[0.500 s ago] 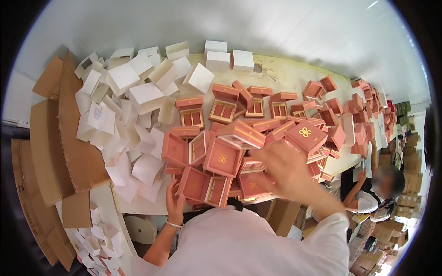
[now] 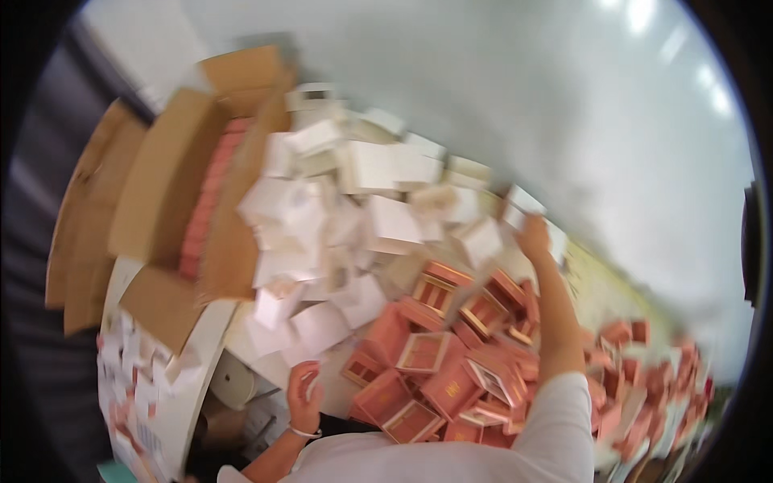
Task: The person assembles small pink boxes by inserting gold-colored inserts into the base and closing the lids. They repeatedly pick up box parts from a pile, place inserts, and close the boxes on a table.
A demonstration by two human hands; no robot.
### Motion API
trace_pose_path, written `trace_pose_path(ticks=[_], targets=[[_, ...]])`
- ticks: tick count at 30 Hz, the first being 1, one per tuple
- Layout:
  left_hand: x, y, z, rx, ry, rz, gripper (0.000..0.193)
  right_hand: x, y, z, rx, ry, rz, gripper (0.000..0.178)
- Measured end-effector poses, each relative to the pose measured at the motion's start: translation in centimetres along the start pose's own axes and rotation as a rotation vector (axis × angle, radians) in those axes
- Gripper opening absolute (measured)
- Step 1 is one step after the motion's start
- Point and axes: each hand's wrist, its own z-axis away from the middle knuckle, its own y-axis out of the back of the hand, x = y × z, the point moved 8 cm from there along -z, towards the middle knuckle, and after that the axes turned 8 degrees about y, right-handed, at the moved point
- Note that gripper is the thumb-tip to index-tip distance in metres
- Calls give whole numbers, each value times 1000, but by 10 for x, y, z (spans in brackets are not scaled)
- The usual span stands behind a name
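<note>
The picture is blurred by motion. My right hand (image 2: 533, 238) is stretched far across the table and touches a white box (image 2: 519, 203) at the back edge of a heap of white boxes (image 2: 362, 201); its grip is too blurred to read. Under my right forearm lies a pile of pink boxes (image 2: 451, 362), some open with gold-edged insides. My left hand (image 2: 304, 396) rests at the near table edge beside the pink pile, fingers apart and holding nothing, with a band on the wrist.
An open cardboard carton (image 2: 161, 185) at the left holds stacked pink boxes (image 2: 205, 205). Small white cards (image 2: 133, 394) cover the near left. More pink boxes (image 2: 644, 378) spread to the right. A pale round object (image 2: 233, 380) sits below the table edge.
My right hand has left the pink boxes and reached out to the far white boxes. The view has swung left and tilted. My left hand stays at the table edge.
</note>
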Motion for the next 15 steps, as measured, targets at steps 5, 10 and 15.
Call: trace_pose_path(ticks=[5, 10, 15], targets=[[23, 12, 7, -21, -58, -3, 28, -39, 30, 7, -179, -183, 45, 55], [49, -11, -1, -300, 17, 191, 31, -89, 196, 28, 60, -224, 63, 51], [82, -85, -11, -652, 287, 712, 58, -269, 330, 109, 335, 290, -261, 49]])
